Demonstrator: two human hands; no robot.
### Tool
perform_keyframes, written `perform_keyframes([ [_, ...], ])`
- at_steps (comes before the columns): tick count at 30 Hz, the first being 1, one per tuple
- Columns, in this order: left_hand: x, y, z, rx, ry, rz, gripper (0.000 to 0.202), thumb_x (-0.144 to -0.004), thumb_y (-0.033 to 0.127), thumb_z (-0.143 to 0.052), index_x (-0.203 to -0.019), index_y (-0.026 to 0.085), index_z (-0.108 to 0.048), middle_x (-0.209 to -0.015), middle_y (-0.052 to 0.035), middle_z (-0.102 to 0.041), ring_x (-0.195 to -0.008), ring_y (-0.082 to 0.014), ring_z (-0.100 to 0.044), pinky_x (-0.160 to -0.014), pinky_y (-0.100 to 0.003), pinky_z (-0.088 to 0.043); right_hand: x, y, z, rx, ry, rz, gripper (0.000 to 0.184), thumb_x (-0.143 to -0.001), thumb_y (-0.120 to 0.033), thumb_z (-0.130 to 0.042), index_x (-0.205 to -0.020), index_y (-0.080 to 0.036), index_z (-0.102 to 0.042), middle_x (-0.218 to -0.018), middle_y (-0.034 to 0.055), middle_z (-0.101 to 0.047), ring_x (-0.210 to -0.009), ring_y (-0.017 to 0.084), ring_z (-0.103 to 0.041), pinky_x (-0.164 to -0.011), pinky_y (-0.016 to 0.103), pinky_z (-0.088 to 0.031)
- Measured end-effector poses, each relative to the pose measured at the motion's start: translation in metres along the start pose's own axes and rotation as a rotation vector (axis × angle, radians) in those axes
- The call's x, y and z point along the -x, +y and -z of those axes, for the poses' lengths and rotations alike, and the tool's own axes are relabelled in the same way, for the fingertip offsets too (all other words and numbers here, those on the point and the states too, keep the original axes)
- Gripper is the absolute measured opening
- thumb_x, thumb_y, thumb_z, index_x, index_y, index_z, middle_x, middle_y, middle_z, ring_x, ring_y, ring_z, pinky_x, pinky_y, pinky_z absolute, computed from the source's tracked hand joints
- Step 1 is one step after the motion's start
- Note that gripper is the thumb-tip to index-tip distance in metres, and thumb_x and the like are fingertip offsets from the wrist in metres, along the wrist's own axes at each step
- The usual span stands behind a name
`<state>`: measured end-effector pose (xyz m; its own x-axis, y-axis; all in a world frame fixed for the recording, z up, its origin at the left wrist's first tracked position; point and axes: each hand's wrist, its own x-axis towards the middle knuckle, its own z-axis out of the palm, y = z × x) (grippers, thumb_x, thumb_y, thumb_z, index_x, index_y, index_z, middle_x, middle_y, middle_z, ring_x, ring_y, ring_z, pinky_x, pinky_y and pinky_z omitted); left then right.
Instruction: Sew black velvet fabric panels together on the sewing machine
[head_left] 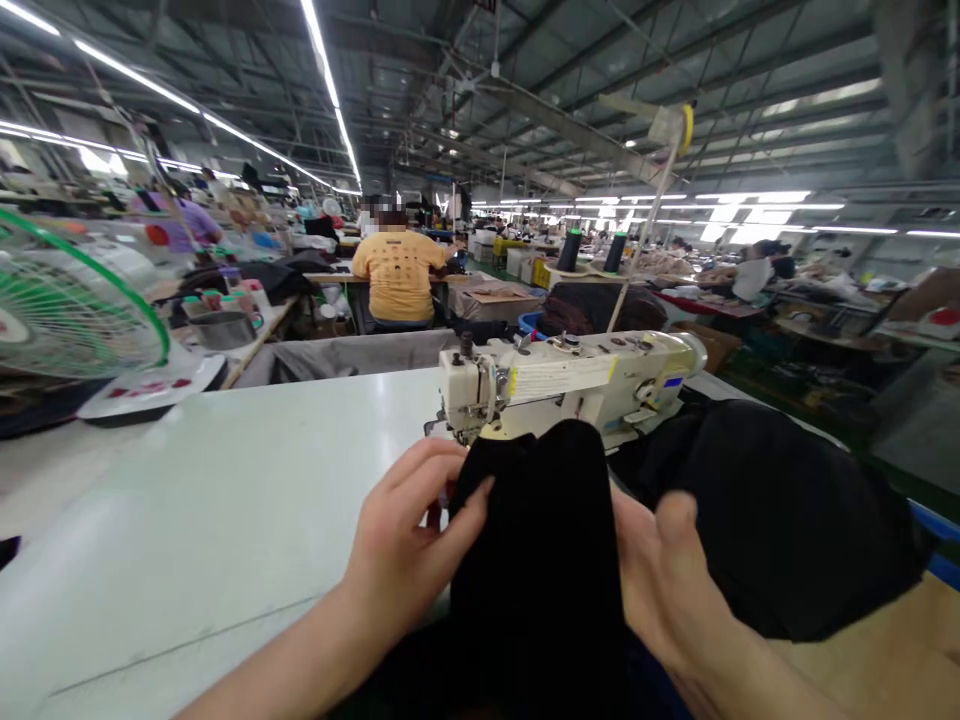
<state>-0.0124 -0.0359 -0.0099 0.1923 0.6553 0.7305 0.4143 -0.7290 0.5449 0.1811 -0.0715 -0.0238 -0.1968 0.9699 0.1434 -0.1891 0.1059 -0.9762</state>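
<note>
In front of me a black piece of fabric [536, 540] is held upright, its top edge wavy. My left hand [409, 525] pinches its upper left edge, thumb on the near face and fingers behind. Along the right edge, my right hand [667, 580] rests against the cloth with its thumb raised and apart from it; its fingertips are hidden behind the fabric. Just beyond stands a cream sewing machine [577, 385], its needle area partly covered by the cloth and my left hand. More black fabric [810, 520] lies in a heap to the right.
A pale worktable [225, 500] spreads to the left. A green-rimmed fan [82, 300] stands at far left. Dark thread cones [570, 252] sit on a stand behind the machine. A person in a yellow shirt [400, 275] sits ahead, facing away. A blue container edge [937, 522] shows at right.
</note>
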Motion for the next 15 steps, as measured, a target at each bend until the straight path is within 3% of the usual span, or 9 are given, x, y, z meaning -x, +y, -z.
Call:
perform_keyframes([
  [2,-0.004,0.001,0.017,-0.044,0.011,0.044,0.011,-0.089,0.025,-0.061,-0.081,0.024,-0.068,-0.084,-0.0024,-0.068,-0.07,-0.0142,-0.062,-0.049,-0.023,-0.048,0.006,-0.004,-0.002,-0.006,-0.002,-0.009,0.059,-0.079,-0.076,-0.059,-0.111,-0.027,-0.069,-0.1,0.0071,-0.074,-0.094,0.028,-0.069,-0.074,0.036,-0.057],
  [4,-0.009,-0.006,0.035,-0.054,-0.018,0.123,0.012,-0.087,0.033,-0.064,-0.082,0.024,-0.07,-0.085,-0.0015,-0.07,-0.069,-0.0148,-0.062,-0.045,-0.022,-0.045,0.002,-0.005,-0.001,0.121,0.088,0.019,0.044,-0.078,-0.059,-0.073,-0.106,-0.025,-0.07,-0.093,0.005,-0.074,-0.088,0.025,-0.069,-0.073,0.033,-0.057],
  [7,-0.025,-0.029,0.06,-0.074,-0.08,0.305,0.026,-0.08,0.047,-0.069,-0.082,0.021,-0.07,-0.08,-0.0005,-0.071,-0.07,-0.0162,-0.063,-0.051,-0.023,-0.046,-0.024,-0.008,0.009,0.299,0.25,0.112,0.03,-0.083,-0.049,-0.072,-0.098,-0.023,-0.069,-0.084,0.0024,-0.074,-0.077,0.021,-0.068,-0.068,0.03,-0.055],
  [10,-0.052,-0.048,0.081,-0.12,-0.161,0.424,0.035,-0.075,0.051,-0.071,-0.069,0.018,-0.063,-0.057,0.004,-0.057,-0.054,-0.0121,-0.054,-0.047,-0.022,-0.038,-0.063,-0.017,0.02,0.357,0.218,0.164,0.032,-0.079,-0.049,-0.073,-0.094,-0.021,-0.066,-0.076,0.0003,-0.073,-0.068,0.019,-0.067,-0.06,0.029,-0.054],
  [13,-0.078,-0.038,0.099,-0.137,-0.094,0.372,0.036,-0.076,0.05,-0.069,-0.073,0.015,-0.06,-0.055,0.0075,-0.049,-0.044,-0.0065,-0.047,-0.045,-0.018,-0.033,-0.09,-0.039,0.021,0.409,0.198,0.335,0.026,-0.078,-0.044,-0.075,-0.087,-0.021,-0.066,-0.077,-0.0004,-0.072,-0.074,0.02,-0.069,-0.066,0.03,-0.056],
  [15,-0.086,-0.021,0.114,-0.202,0.009,0.289,0.041,-0.083,0.05,-0.061,-0.09,0.01,-0.063,-0.068,0.0051,-0.058,-0.053,-0.0079,-0.059,-0.056,-0.021,-0.043,-0.091,-0.059,0.017,0.469,0.272,0.551,0.019,-0.078,-0.037,-0.077,-0.085,-0.021,-0.068,-0.087,0.0,-0.073,-0.084,0.02,-0.069,-0.077,0.034,-0.057],
])
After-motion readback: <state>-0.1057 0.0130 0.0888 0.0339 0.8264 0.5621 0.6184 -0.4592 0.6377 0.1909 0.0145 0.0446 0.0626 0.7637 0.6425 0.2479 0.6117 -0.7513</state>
